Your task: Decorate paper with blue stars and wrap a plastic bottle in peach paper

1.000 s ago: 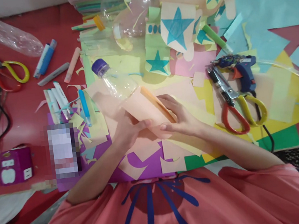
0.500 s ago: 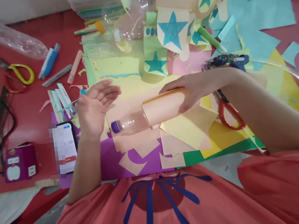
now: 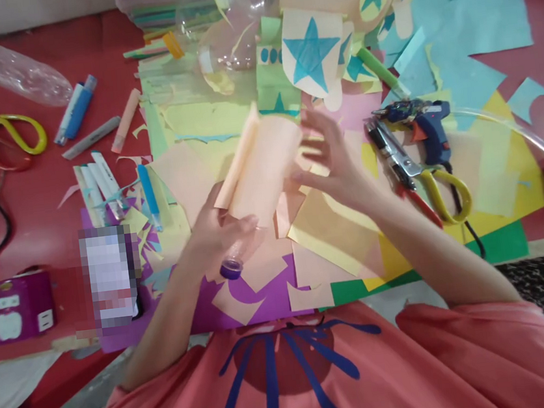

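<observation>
A clear plastic bottle (image 3: 247,246) with a purple cap (image 3: 231,269) lies tilted, its cap end toward me. Peach paper (image 3: 267,165) is wrapped around its body, with one long edge standing up loose on the left. My left hand (image 3: 220,229) is closed around the bottle's lower part and the paper, thumb across the front. At the upper right of the paper my right hand (image 3: 333,158) has its fingers spread and slightly blurred. Whether its fingertips touch the paper I cannot tell. Beneath are peach and yellow paper sheets (image 3: 331,230).
On the right lie a blue glue gun (image 3: 433,127) and yellow-handled scissors (image 3: 448,197). Several markers (image 3: 103,184), a phone (image 3: 110,275) and more scissors (image 3: 23,131) are on the left. Star-decorated paper pieces (image 3: 313,52) and clear bottles (image 3: 234,44) stand at the back.
The wrapped bottle has turned more upright, its far end swinging away from me. My left hand has moved right and gripped it; my right hand has let go and opened beside it.
</observation>
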The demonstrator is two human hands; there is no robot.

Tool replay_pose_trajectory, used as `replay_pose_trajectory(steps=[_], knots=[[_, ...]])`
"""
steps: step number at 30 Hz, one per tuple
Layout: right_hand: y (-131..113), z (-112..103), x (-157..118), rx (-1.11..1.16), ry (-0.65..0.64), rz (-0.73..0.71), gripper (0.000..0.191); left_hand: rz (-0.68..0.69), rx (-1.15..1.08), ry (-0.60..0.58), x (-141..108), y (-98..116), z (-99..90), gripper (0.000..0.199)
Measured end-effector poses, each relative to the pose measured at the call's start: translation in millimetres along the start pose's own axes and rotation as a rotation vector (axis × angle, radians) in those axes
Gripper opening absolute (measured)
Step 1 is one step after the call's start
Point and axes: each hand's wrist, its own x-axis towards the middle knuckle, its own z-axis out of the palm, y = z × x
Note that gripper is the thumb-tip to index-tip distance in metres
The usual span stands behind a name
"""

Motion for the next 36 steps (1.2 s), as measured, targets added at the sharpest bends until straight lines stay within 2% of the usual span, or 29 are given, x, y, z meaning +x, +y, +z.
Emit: replay_pose_trajectory(steps=[1, 2, 3, 6, 8, 10, 13, 14, 15, 17, 19, 22, 26, 30, 36], knots=[[2.0, 11.8, -7.0, 0.15, -0.014, 0.037, 0.083, -0.009, -0.069, 0.029, -1.0, -2.8, 6.3, 0.065], [2.6, 23.5, -12.7, 0.288, -0.054, 0.081, 0.081, 0.025, -0.132, 0.105, -1.5, -4.8, 14.2, 0.066], [2.2, 34.3, -17.0, 0.401, -0.075, 0.128, 0.081, 0.039, -0.17, 0.104, -1.7, -6.2, 22.9, 0.068], [-0.3, 55.0, -22.2, 0.593, 0.005, 0.28, 0.075, 0.143, -0.18, 0.084, -2.4, -7.8, 44.3, 0.066], [0.6, 58.2, -21.5, 0.63, 0.064, 0.324, 0.069, 0.212, -0.134, 0.06, -5.8, -7.1, 48.3, 0.064], [3.6, 55.8, -19.9, 0.637, 0.09, 0.331, 0.065, 0.3, -0.029, 0.104, -12.3, -4.1, 44.5, 0.06], [7.3, 50.6, -18.0, 0.637, 0.104, 0.344, 0.066, 0.617, 0.272, 0.416, -22.7, 2.3, 37.4, 0.056], [7.8, 49.8, -17.7, 0.638, 0.104, 0.35, 0.067, 0.709, 0.372, 0.474, -24.5, 3.5, 37.2, 0.057], [7.9, 49.4, -17.7, 0.642, 0.105, 0.351, 0.067, 0.779, 0.46, 0.492, -25.0, 3.6, 38.4, 0.06], [8.0, 49.9, -18.0, 0.661, 0.119, 0.35, 0.068, 0.815, 0.644, 0.368, -22.3, -0.2, 43.7, 0.07], [8.6, 50.9, -18.9, 0.69, 0.13, 0.357, 0.068, 0.73, 0.748, 0.245, -16.7, -8.1, 49.7, 0.084], [11.1, 51.5, -20.5, 0.7, 0.12, 0.356, 0.068, 0.672, 0.763, 0.158, -9.4, -20.4, 53.7, 0.09], [13.4, 50.5, -22.3, 0.687, 0.085, 0.338, 0.065, 0.676, 0.762, 0.145, -7.0, -27.4, 50.7, 0.093], [12.1, 49.9, -22.8, 0.714, 0.065, 0.328, 0.071, 0.663, 0.751, 0.155, -8.0, -28.5, 49.9, 0.091], [9.5, 49.0, -22.1, 0.668, 0.043, 0.368, 0.08, 0.625, 0.585, 0.121, -7.9, -29.9, 51.5, 0.089]])
